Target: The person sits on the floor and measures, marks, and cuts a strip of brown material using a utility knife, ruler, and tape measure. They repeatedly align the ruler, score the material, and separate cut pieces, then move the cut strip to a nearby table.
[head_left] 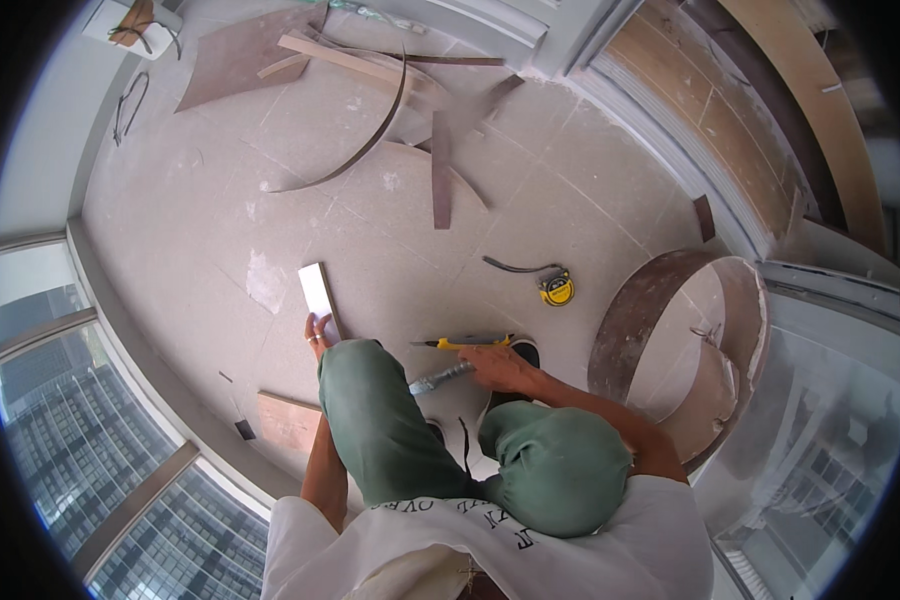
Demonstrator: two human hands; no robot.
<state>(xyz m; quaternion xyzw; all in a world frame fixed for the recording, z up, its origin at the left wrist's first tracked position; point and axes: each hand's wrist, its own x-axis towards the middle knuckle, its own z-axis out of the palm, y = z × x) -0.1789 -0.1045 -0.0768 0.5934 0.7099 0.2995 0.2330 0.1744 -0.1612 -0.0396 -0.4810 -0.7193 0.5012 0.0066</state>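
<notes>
My left hand (320, 332) is closed around the near end of a white rectangular strip (314, 285), beside my left knee. Its far end points away over the floor. In front of my right knee my right hand (502, 368) is closed, with a yellow-handled utility knife (460, 342) along its far side and the thin tip pointing left. A grey, tube-like thing (440, 379) juts left from beneath the same hand; I cannot make out its kind or whether the fingers grip it. My green-trousered knees hide part of both forearms.
A yellow and black tape measure (556, 290) lies ahead to the right. Further right stands a large coiled brown sheet (620, 335). Curved brown offcuts (441, 170) and a wide brown sheet (240, 62) lie far ahead. Windows (80, 400) line the left; a small board (288, 418) lies near them.
</notes>
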